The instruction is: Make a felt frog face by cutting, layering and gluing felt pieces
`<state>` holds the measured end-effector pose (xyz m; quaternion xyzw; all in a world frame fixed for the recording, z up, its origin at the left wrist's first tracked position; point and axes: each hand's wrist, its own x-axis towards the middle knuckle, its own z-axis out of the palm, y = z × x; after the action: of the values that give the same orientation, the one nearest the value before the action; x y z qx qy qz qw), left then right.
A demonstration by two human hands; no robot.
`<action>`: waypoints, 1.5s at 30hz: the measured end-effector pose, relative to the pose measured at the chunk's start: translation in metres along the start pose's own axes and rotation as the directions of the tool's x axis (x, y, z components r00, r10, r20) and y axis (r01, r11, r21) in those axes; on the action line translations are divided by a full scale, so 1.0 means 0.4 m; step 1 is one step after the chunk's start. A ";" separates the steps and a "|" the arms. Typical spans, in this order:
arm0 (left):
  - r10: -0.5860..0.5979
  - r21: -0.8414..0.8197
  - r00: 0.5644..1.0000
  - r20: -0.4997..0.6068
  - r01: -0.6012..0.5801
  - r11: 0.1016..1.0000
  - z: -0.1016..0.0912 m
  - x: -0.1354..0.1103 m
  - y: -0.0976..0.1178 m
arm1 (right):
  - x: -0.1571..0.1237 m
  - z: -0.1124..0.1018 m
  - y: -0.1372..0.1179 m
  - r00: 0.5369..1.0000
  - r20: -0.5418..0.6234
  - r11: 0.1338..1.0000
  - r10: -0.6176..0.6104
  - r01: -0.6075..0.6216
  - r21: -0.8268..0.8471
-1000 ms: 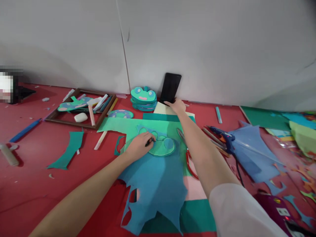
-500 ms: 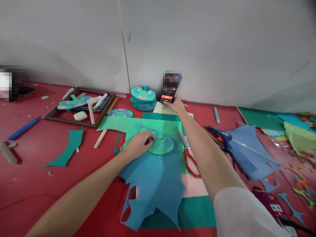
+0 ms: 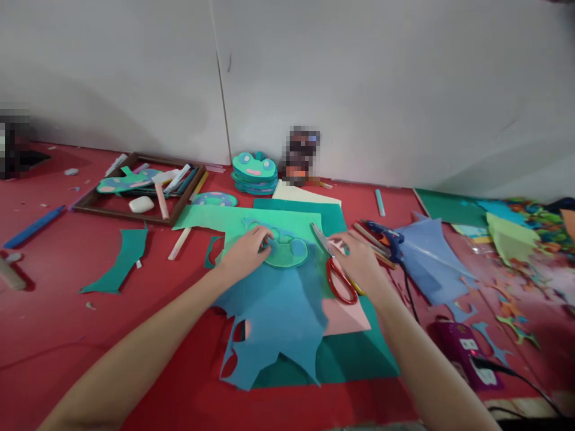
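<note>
My left hand (image 3: 246,250) rests on the felt sheets with its fingers curled together beside a green frog-face cutout (image 3: 285,254) that has a blue round eye. Something small and dark shows at its fingertips, too small to name. My right hand (image 3: 356,256) is bent in just right of the red-handled scissors (image 3: 342,282), thumb close to their blades. Its fingers are closed, and what they hold, if anything, is hidden. Beneath lie a ragged blue felt sheet (image 3: 281,323), a light green sheet (image 3: 211,218) and a pink sheet (image 3: 345,317).
A stack of frog faces (image 3: 254,173) stands by the wall, next to a leaning phone (image 3: 300,155). Left, a wooden frame (image 3: 128,218) holds markers and cutouts. Right are a blue glue gun (image 3: 381,232), felt scraps (image 3: 512,299) and a purple power strip (image 3: 465,353) with a cord.
My right hand has come back from the phone to beside the scissors. My left hand stays by the frog-face cutout. The view has shifted slightly.
</note>
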<state>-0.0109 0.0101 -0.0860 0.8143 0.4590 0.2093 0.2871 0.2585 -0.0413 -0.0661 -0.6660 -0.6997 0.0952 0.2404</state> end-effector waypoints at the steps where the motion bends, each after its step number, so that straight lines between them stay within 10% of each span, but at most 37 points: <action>1: -0.011 0.017 1.000 -0.023 0.011 1.000 -0.012 -0.007 0.004 | -0.038 -0.009 0.012 1.000 -0.009 1.000 0.014 -0.014 -0.013; 7: -0.157 0.201 0.976 -0.150 0.186 0.962 -0.072 -0.071 -0.019 | -0.193 0.007 0.105 0.979 0.080 0.982 0.189 -0.188 -0.020; 15: -0.372 0.109 0.928 -0.038 0.374 0.921 -0.089 -0.111 -0.064 | -0.205 0.029 0.108 0.959 0.061 0.948 0.276 -0.261 -0.182; 45: -0.429 -0.222 0.903 0.026 0.424 0.878 -0.075 -0.133 -0.051 | -0.287 -0.037 0.119 0.923 -0.002 0.872 0.386 -0.365 -0.326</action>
<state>-0.0679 -0.0192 -0.0814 0.6533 0.6040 0.2010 0.4099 0.3073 -0.1517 -0.0989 -0.8158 -0.5704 0.0464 0.0837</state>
